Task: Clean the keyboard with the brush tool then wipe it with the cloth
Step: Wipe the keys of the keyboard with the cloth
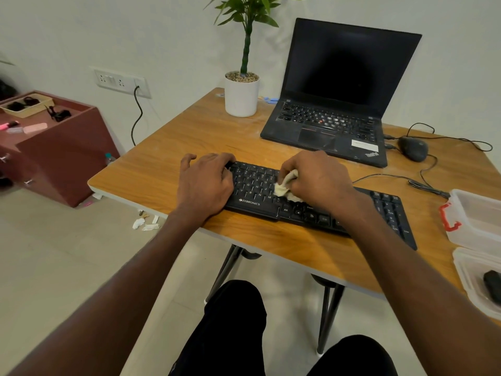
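Note:
A black Zebronics keyboard (254, 185) lies across the front of the wooden table (168, 169). My left hand (206, 183) rests flat on the keyboard's left end, fingers over its top edge, holding it down. My right hand (317, 177) is closed on a small cream cloth (284, 185) and presses it onto the keys near the keyboard's middle. My right forearm covers part of the keyboard's right half. A dark object (492, 283) lies in a clear container at the right edge; I cannot tell whether it is the brush tool.
An open black laptop (339, 85) stands behind the keyboard, with a potted plant (241, 93) to its left and a wired mouse (413, 149) to its right. Clear plastic containers (477, 221) sit at the table's right edge. A maroon cabinet (62, 142) stands left of the table.

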Available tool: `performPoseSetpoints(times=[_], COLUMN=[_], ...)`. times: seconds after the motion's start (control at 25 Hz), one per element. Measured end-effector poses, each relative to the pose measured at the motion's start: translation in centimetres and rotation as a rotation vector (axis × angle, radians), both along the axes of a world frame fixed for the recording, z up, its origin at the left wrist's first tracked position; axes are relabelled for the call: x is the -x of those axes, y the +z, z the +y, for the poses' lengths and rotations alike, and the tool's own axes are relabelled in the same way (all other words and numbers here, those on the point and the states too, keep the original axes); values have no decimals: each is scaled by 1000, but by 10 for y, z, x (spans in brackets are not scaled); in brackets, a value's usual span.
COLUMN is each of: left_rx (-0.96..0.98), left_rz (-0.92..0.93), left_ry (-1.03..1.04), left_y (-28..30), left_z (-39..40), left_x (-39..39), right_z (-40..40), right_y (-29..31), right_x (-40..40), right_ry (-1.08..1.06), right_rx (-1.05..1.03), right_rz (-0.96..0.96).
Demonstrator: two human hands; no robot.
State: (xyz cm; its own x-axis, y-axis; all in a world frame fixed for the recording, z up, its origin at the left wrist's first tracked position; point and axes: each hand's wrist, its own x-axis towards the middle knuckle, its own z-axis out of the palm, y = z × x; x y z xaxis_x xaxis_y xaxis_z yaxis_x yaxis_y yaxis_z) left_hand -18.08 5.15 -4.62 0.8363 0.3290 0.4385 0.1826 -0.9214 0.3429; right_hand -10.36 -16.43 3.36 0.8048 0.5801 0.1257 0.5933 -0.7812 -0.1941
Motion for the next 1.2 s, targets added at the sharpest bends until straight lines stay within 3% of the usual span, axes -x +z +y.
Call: performPoseSetpoints(times=[0.12, 0.32, 0.6, 0.72, 0.84, 0.96, 1.08, 1.2], left_rx=[-5, -8, -6, -2, 1, 8, 0, -3], left_rz=[-3, -2, -1, -5, -8, -8, -6, -6], left_ry=[-1, -6, 2, 2, 0, 1, 9, 6], left_y=[0, -1, -1, -1, -2, -3, -3, -3], left_z=[1, 1, 1, 0, 1, 1, 1, 0], left_x=[1, 0, 0, 0, -1, -1, -1, -1], right_z=[-15, -9, -10, -11, 0, -1, -20, -15], right_y=[0, -24, -18, -15, -28, -26, -6, -5], right_x=[-3, 6, 2, 3, 16, 19, 5, 9], right_ry=[-63, 109, -1, 1, 126, 202, 85, 50], right_rx=[-8, -56, -349, -428, -278, -98, 28, -102], right_rz=[-134, -104, 91, -26, -176, -54, 39, 38])
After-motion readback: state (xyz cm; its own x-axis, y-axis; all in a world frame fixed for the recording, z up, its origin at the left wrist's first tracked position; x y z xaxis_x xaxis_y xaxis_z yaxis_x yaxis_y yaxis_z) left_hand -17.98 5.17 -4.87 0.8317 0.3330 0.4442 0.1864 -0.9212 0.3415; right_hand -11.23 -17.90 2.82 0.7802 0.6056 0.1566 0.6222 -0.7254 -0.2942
